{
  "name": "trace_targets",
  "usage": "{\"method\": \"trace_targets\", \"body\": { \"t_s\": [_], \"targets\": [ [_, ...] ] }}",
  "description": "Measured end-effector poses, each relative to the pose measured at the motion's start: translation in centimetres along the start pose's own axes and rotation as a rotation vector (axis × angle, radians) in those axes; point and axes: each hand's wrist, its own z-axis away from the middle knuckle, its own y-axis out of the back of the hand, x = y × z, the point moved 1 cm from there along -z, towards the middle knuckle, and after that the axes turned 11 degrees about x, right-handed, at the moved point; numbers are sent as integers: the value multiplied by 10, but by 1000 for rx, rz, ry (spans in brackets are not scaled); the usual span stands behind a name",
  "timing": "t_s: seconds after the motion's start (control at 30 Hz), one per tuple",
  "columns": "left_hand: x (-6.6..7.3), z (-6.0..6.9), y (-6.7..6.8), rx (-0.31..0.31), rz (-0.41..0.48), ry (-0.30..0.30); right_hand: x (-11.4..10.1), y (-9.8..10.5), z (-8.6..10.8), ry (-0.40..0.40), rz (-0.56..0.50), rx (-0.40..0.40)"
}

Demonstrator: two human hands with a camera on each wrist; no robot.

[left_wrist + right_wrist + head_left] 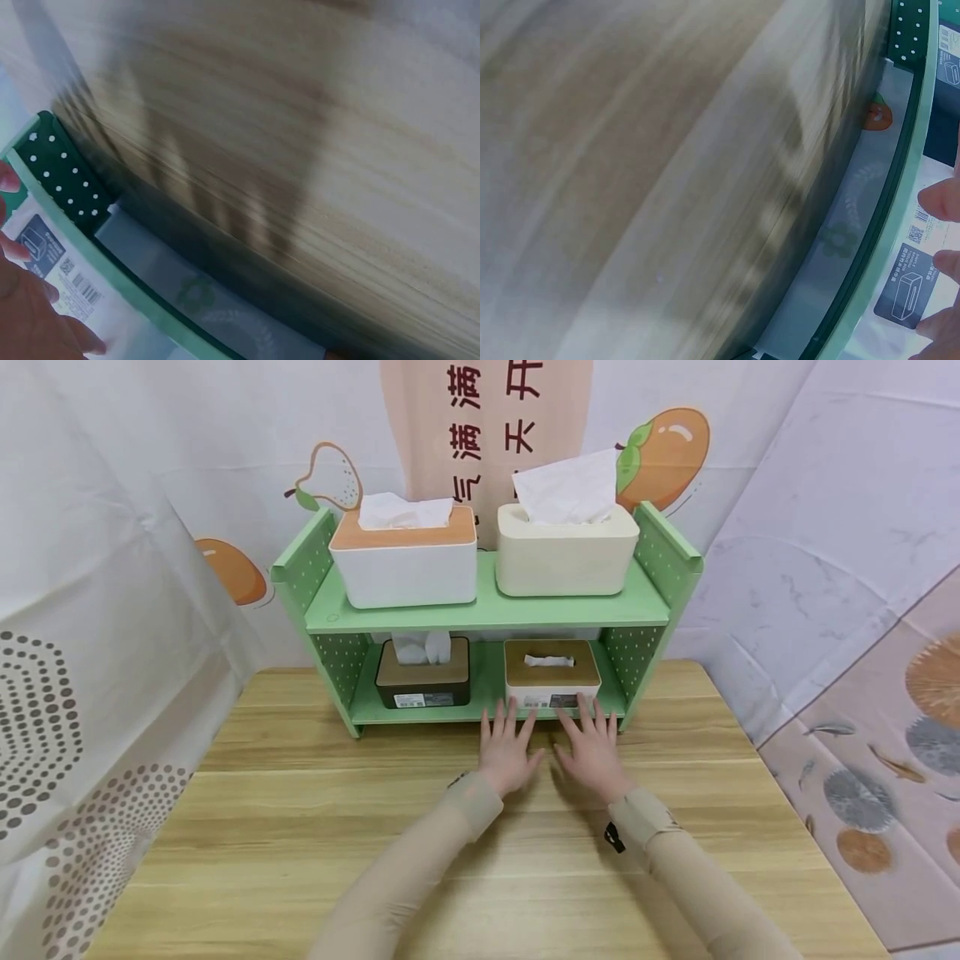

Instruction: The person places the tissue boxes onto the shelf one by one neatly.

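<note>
Both hands reach toward the white tissue box with a brown lid (551, 677) on the lower right of the shelf. My left hand (506, 755) has its fingers spread at the box's front left, over the shelf's front edge. At the front right, my right hand (594, 758) is spread too, one fingertip overlapping the box front. Whether the fingers touch the box, I cannot tell. In the left wrist view the left hand (30, 315) is partly visible before the box's label (71, 286). The right wrist view shows right fingertips (943, 199) beside the label (906, 285).
A green two-tier shelf (487, 617) stands on the wooden table (300, 827). Its top tier carries a white tissue box with an orange-brown lid (412, 572) and a cream tissue box (566, 560). A dark tissue box with a brown lid (423, 675) sits lower left.
</note>
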Motion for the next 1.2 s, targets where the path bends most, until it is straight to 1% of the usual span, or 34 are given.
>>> {"method": "trace_targets", "body": {
  "t_s": [0.13,0.23,0.47,0.57,0.73,0.8,0.87,0.93,0.97,1.1,1.2],
  "targets": [
    [-4,-7,1,-25,-43,18,0,-3,-4,-15,-8,-23],
    [-6,-11,1,-35,-65,26,1,-5,-6,-21,2,-24],
    [-7,-18,0,-79,-64,43,2,-7,-10,-46,-9,-34],
    [-7,-20,0,-79,-63,44,3,-7,-12,-61,-4,-47],
    [-6,-20,1,-64,-60,34,4,-7,-13,-67,1,-47],
    [-7,-18,2,-66,-52,30,4,-6,-13,-62,-1,-33],
    [-9,-15,6,-61,-35,27,3,-3,-12,-50,-9,-4],
    [-14,-10,12,-37,-12,20,1,3,-11,-36,-40,44],
    [-16,-8,16,-12,2,13,0,7,-11,-28,-57,72],
    [-30,3,34,115,67,-14,-6,26,-11,-5,-119,167],
    [-41,14,52,195,130,-10,-7,39,-10,1,-121,210]
  ]
}}
